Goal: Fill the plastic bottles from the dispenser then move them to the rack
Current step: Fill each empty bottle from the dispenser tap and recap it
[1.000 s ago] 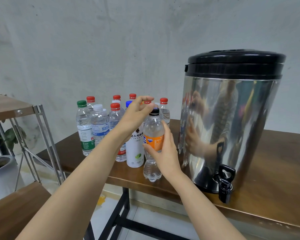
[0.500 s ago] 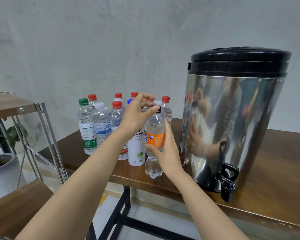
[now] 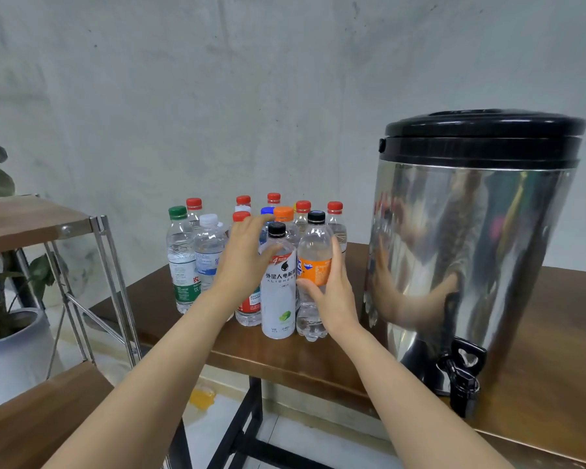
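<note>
Orange-label bottle [image 3: 313,270], black cap [image 3: 316,217]; silver dispenser [image 3: 471,248], black lid [image 3: 484,130]; floor smear [image 3: 202,397] perhaps orange.

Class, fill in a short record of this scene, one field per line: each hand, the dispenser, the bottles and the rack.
Right hand: grips clear plastic orange-label bottle, black cap on
Left hand: fingers extended, against white black-capped bottle
Dispenser: steel drum with black lid; black tap near table's front edge
Other bottles: capped, standing upright on brown wooden table
Rack: metal-framed wooden shelves, left of table
</note>
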The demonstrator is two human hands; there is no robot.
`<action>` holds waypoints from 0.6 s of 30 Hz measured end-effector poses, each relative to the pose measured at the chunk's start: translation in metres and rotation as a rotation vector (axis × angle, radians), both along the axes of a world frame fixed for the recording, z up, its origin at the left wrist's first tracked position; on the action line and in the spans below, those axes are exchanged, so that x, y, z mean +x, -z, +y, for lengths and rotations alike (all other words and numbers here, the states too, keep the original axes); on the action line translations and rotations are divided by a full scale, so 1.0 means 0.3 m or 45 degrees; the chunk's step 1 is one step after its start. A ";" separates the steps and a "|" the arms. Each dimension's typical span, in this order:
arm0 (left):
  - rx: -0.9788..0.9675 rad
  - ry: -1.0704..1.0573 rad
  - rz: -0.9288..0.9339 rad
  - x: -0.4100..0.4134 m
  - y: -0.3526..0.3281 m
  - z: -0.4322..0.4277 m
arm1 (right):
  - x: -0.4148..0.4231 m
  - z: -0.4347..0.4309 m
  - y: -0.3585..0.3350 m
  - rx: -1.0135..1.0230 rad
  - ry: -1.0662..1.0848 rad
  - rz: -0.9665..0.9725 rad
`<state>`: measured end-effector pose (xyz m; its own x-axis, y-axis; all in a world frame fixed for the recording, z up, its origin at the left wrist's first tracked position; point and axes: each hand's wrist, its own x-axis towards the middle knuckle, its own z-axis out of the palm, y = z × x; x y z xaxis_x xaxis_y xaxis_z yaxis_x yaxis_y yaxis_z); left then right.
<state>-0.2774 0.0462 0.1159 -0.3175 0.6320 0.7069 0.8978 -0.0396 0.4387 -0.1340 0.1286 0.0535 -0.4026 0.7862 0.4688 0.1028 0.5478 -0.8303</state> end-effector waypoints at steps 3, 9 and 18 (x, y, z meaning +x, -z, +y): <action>-0.109 0.038 0.088 0.005 0.020 0.003 | 0.001 0.003 -0.015 0.041 0.034 -0.095; -0.215 -0.014 0.139 0.027 0.027 -0.022 | 0.042 -0.008 -0.096 0.313 0.210 -0.350; -0.432 -0.069 -0.027 0.019 0.002 0.037 | 0.039 0.033 -0.270 0.555 0.207 -0.804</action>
